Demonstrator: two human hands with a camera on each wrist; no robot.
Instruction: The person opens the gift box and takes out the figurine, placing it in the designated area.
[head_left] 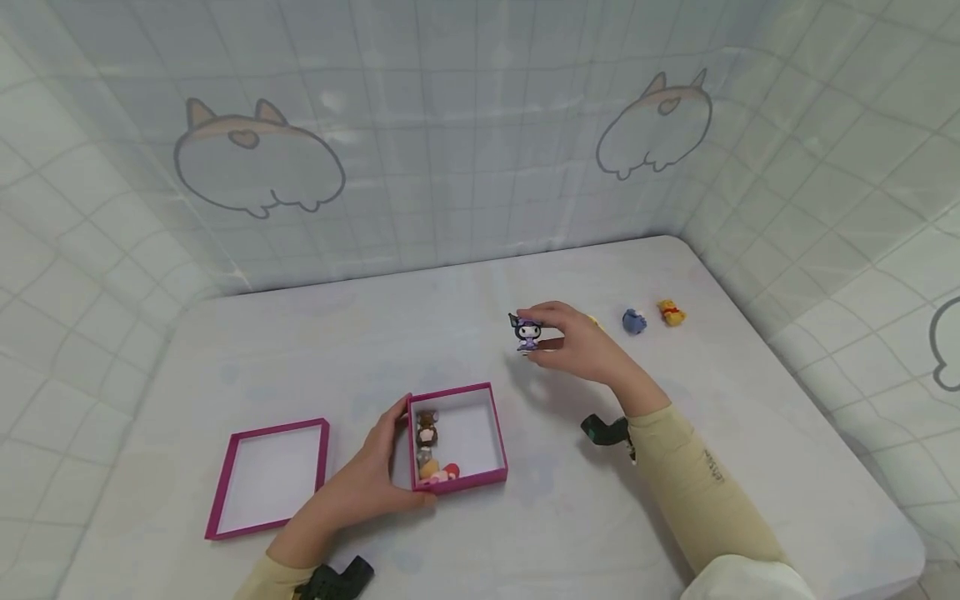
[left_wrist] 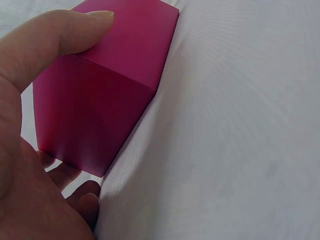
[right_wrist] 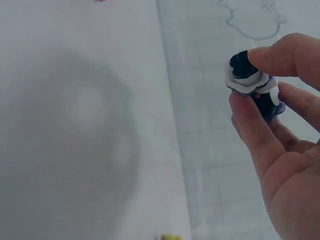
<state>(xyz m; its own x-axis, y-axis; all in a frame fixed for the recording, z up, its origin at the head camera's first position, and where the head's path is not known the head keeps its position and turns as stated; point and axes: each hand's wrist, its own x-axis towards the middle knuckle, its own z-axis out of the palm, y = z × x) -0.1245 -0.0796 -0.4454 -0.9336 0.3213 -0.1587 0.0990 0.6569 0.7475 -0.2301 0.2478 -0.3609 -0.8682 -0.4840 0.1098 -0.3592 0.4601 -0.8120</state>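
Note:
In the head view my right hand [head_left: 577,340] pinches a small Kuromi figurine [head_left: 528,332], purple, black and white, above the table. The right wrist view shows the figurine's dark underside [right_wrist: 245,67] between thumb and fingers. My left hand [head_left: 375,479] grips the left side of a magenta box [head_left: 497,427], which stands on the table. In the left wrist view the thumb lies on one wall of the box [left_wrist: 100,105] and fingers are at another. Inside, along the left and front, lie a brown bear figurine [head_left: 427,429] and several other small figurines [head_left: 442,473].
A magenta box lid [head_left: 219,500] lies hollow side up at the left, beside my left forearm. Farther right are a blue figurine [head_left: 633,322] and a yellow Winnie-the-Pooh figurine [head_left: 671,312]. A bit of something yellow [head_left: 594,320] shows behind my right hand. Fabric with a grid print surrounds the table.

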